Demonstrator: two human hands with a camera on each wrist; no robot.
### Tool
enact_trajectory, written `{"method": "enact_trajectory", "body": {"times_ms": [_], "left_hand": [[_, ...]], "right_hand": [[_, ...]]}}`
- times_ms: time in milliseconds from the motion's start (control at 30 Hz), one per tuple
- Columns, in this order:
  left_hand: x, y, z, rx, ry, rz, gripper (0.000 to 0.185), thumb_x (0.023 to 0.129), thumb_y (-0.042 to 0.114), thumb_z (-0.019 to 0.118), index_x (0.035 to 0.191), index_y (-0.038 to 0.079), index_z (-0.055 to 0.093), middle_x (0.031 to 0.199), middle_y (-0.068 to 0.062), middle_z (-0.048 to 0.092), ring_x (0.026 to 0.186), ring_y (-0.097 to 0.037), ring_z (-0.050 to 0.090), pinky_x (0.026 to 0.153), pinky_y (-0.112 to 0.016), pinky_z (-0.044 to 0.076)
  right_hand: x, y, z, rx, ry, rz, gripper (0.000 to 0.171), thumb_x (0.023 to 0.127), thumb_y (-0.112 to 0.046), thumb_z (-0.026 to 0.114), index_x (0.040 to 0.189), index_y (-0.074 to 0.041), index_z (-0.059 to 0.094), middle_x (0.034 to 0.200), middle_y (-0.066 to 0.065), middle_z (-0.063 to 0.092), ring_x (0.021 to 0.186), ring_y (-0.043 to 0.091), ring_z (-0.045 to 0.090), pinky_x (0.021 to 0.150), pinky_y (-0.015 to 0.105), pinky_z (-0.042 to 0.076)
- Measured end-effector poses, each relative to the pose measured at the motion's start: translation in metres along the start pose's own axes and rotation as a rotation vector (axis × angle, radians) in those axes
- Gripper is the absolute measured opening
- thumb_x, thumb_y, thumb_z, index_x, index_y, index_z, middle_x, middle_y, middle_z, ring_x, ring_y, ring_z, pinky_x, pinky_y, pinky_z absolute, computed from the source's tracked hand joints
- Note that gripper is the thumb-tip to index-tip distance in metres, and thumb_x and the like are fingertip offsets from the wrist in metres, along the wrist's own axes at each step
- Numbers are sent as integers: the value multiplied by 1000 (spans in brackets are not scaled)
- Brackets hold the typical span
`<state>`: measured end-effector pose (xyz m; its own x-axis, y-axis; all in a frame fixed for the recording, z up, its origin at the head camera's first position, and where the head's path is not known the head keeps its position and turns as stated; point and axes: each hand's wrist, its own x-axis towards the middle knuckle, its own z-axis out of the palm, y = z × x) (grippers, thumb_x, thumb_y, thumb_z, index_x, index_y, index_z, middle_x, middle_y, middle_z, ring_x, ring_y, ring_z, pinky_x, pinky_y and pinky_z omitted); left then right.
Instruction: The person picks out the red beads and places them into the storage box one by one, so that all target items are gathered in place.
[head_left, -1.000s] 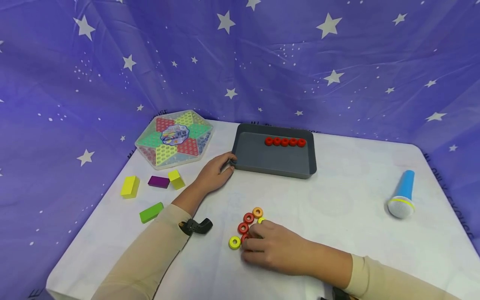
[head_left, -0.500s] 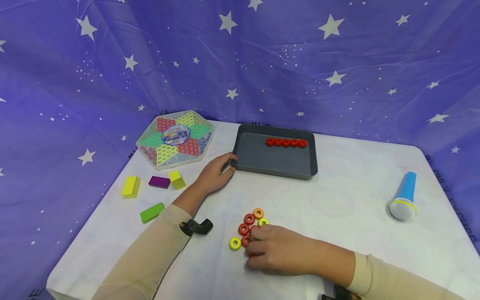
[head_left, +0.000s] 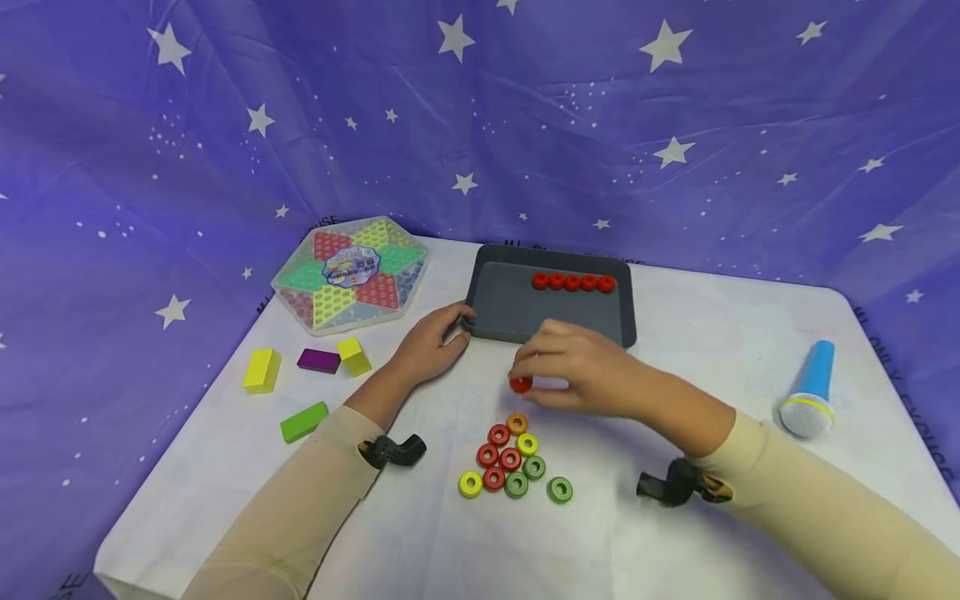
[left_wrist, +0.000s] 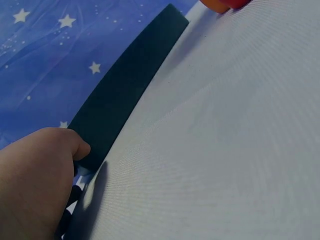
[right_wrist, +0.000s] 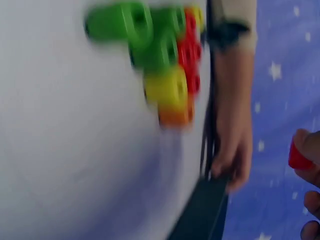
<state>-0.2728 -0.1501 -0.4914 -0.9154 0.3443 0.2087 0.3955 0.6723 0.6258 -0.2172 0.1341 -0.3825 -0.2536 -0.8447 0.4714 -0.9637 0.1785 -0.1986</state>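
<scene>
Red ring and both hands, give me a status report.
Right hand pinches a red ring above the table, short of the grey tray. Left hand grips the tray's near-left corner. Nothing between ring and tray.

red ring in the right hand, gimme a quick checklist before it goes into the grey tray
1. Grip: the right hand pinches the red ring at its fingertips. Ok.
2. Tray steadied: the left hand grips the near left corner of the grey tray. Ok.
3. Landing spot: a row of red rings lies along the far wall; the floor left of it is bare. Ok.
4. Path: the ring is near the tray's front wall, apart from the loose rings on the table. Ok.
5. Height over the front wall: cannot tell.
6. Ring's tilt in the fingers: cannot tell; the right wrist view is blurred.
</scene>
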Motion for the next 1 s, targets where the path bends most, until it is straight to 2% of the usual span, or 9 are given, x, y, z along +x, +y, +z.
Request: {"method": "enact_trajectory", "body": {"times_ms": [133,300,400,500,700,1000], "left_hand": [[1,1,-2,11,0,-17,30,100,26,57,130,25,59,142,1,59,139,-21,50,117,-43,39],[1,0,-5,14,9,-14,30,101,26,57,131,26,59,144,1,58,138,-22,50,116,-44,40],[0,0,-7,12,9,-11,31,101,26,57,132,26,59,144,0,58,138,-23,51,115,-45,41],[-1,-1,-8,8,6,-13,31,101,26,57,132,25,58,144,-1,58,137,-23,51,115,-46,41],[0,-3,-5,3,5,-18,30,101,27,57,131,27,58,141,1,59,136,-22,52,114,-45,42],[-1,0,1,3,-11,-28,32,100,26,59,131,27,57,143,1,58,139,-21,49,117,-43,39]], "right_hand": [[12,40,-11,-47,-4,153,23,86,-22,82,107,-16,77,107,-4,71,98,17,59,82,35,53],[27,84,-11,-110,-113,411,26,90,-28,78,113,-18,75,109,-3,70,99,19,59,83,40,53],[35,108,-4,-140,-158,504,27,91,-28,78,115,-18,74,109,-1,68,97,22,57,82,41,53],[40,125,3,-170,-169,539,27,91,-26,78,116,-16,74,108,3,68,94,25,56,80,43,53],[45,147,16,-217,-171,549,27,90,-24,79,115,-15,73,105,5,69,87,27,53,76,43,49],[40,167,31,-293,-282,619,28,91,-27,77,115,-16,71,105,6,70,90,30,54,80,45,49]]}}
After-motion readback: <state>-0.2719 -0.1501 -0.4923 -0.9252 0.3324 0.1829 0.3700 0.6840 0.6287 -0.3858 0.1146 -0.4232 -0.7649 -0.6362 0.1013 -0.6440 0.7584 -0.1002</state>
